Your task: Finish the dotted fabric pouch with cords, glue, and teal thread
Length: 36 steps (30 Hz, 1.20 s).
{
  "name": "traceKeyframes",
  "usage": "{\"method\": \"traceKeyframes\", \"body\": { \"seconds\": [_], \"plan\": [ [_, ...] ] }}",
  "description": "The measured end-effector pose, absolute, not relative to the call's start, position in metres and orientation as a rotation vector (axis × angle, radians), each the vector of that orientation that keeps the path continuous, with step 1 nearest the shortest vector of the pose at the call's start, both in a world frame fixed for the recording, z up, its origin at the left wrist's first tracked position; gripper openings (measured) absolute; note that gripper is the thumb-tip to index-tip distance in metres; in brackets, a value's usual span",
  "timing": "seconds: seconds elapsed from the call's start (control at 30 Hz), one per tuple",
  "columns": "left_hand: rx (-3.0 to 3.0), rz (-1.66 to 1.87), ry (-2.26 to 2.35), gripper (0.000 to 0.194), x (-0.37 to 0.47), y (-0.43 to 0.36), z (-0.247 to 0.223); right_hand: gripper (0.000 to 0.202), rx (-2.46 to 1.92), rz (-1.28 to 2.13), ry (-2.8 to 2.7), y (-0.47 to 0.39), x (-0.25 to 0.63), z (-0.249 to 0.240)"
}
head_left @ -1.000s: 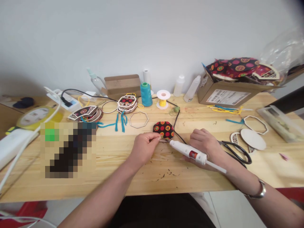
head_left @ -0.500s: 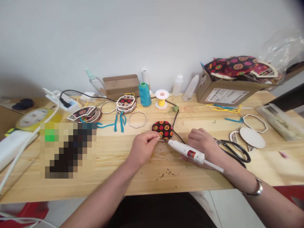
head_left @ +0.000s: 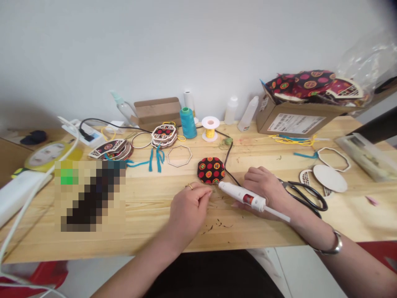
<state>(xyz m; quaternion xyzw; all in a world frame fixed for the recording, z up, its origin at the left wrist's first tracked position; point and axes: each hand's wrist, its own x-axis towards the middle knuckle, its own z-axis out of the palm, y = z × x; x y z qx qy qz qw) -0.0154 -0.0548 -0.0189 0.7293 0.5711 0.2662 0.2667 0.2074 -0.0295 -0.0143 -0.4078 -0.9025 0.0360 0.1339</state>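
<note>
My right hand (head_left: 261, 187) is wrapped round a white hot glue gun (head_left: 240, 194), with a glue stick poking out of its rear end. The gun's nozzle points at the lower right edge of a black fabric-covered octagonal piece (head_left: 211, 170) with red and orange round motifs, which lies flat on the table. Just below that piece, my left hand (head_left: 190, 209) has thumb and forefinger pinched together, apart from the fabric. Whether anything is between those fingertips I cannot make out.
Black-handled scissors (head_left: 305, 196) lie beside my right wrist. A teal thread cone (head_left: 187, 123) and a yellow thread spool (head_left: 210, 129) stand behind the fabric piece. Decorated wooden pieces (head_left: 164, 135) are stacked to the left. A cardboard box (head_left: 294, 118) of fabric sits back right.
My left hand has let go of the fabric piece's lower edge and drawn back toward me. The glue gun stays by the piece, nearly unmoved.
</note>
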Motion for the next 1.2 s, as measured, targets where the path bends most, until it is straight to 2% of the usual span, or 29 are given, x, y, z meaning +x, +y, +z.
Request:
{"method": "traceKeyframes", "body": {
  "seconds": [1.2],
  "plan": [
    [2.086,0.759,1.621,0.020,-0.014,-0.047,-0.021,0.045,-1.189,0.342,-2.549,-0.024,0.203,-0.001]
  ]
}}
